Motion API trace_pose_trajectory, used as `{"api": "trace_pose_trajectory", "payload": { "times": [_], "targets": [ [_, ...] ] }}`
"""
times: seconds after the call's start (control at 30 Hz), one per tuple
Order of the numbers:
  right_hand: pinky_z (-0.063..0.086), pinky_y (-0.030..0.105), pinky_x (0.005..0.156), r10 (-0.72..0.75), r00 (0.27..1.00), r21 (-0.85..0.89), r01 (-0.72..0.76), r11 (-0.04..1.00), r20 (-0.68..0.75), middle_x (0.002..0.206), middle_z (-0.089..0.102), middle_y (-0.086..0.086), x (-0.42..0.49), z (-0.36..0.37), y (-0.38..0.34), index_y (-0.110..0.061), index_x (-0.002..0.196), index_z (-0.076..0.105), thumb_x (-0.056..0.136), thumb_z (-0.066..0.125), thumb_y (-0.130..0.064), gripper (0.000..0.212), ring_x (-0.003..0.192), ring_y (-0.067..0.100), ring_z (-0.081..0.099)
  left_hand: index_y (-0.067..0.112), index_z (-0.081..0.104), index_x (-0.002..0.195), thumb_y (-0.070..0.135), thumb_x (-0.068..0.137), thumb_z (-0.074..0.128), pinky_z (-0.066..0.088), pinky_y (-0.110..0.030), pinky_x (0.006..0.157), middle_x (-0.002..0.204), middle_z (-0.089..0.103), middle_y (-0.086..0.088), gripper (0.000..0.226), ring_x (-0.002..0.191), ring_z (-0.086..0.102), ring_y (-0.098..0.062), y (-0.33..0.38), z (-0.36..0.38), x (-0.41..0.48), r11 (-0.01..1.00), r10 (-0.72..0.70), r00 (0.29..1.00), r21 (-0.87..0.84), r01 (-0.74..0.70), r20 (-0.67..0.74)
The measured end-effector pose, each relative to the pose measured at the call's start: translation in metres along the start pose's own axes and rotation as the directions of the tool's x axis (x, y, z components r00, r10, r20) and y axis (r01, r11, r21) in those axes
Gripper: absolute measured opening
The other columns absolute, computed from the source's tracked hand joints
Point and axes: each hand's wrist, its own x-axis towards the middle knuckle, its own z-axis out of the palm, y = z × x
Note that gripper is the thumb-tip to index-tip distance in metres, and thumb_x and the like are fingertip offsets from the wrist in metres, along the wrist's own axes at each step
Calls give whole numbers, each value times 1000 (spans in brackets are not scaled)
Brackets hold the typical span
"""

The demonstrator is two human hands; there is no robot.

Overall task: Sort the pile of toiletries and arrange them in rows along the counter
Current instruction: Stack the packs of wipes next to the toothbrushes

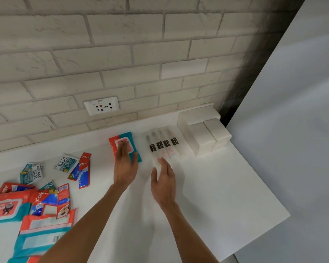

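Red-and-teal wipes pack [128, 136] lies flat on the white table [217, 186], and the left grip [124, 164] presses on it with straight fingers, open, nothing pinched. Right grip [163, 181] is open too, fingertips touching the near end of the sleeved toothbrushes [160, 144], which lie side by side at three o'clock of the pack. Beyond them, at two o'clock, the white boxes [203, 135] are stacked against the wall. The unsorted pile [36, 205] sits well apart at eight o'clock, with loose sachets [66, 164] between. This looks like squaring-up: the row is started, most of the pile still to go. To do it well, slide the pack with a flat palm until its near edge lines up with the toothbrush ends, keep a small gap, and nudge gently, since those light sleeves will skid or fan out.
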Motion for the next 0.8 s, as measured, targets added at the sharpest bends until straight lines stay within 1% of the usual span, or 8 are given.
{"api": "trace_pose_trajectory", "payload": {
  "times": [0.03,0.1,0.23,0.33,0.47,0.57,0.7,0.8],
  "targets": [
    [46,32,115,15,999,71,-18,997,39,157,53,-1,8,4,-13,-22,154,46,111,47,-39,46,144,15,50,30,27,152,36,107,48,62,-46,89,154,37,-2,51,134,51,-28,-3,-5,0,997,-55,997,-61,52,-45],
    [50,36,115,46,989,179,-71,981,140,156,54,3,27,18,-36,-22,153,45,111,49,-39,45,145,20,50,23,31,152,35,107,48,59,-45,96,153,41,-7,50,134,52,-28,-5,-16,0,973,-189,977,-157,172,-100],
    [54,45,111,93,942,234,-174,956,322,150,57,7,58,43,-59,-18,154,45,111,51,-35,47,139,27,55,14,34,156,35,109,46,51,-40,100,155,46,-11,53,134,54,-30,-6,-26,3,844,-486,874,-258,471,5],
    [56,45,107,111,907,232,-220,948,407,144,60,9,71,56,-64,-15,150,48,111,51,-33,42,129,28,62,16,43,151,32,110,43,51,-39,99,145,57,-8,44,126,59,-28,-12,-26,5,837,-480,874,-263,480,69],
    [58,40,103,111,899,209,-216,954,423,137,64,6,77,67,-63,-18,141,53,112,49,-31,32,121,24,66,22,43,153,31,110,44,51,-43,104,142,59,-5,44,125,61,-26,-17,-21,12,846,-471,879,-241,475,80],
    [56,39,103,115,906,201,-212,956,407,139,63,5,77,68,-59,-19,144,51,112,49,-28,33,124,24,64,22,43,152,31,110,45,53,-43,100,139,61,-5,43,120,62,-25,-18,-16,14,856,-462,883,-217,470,89],
    [55,45,109,115,910,174,-198,965,399,143,60,5,78,67,-54,-23,146,47,112,48,-28,35,129,24,61,23,43,152,31,109,45,55,-41,97,135,63,-4,43,114,64,-23,-17,-10,15,867,-447,889,-196,458,99],
    [54,44,110,114,910,175,-198,965,398,143,60,4,80,64,-53,-23,146,48,112,49,-27,34,130,24,61,24,43,151,31,110,45,55,-38,95,136,63,-2,42,105,61,-15,-13,-8,15,879,-430,897,-177,442,102]
  ]
}}
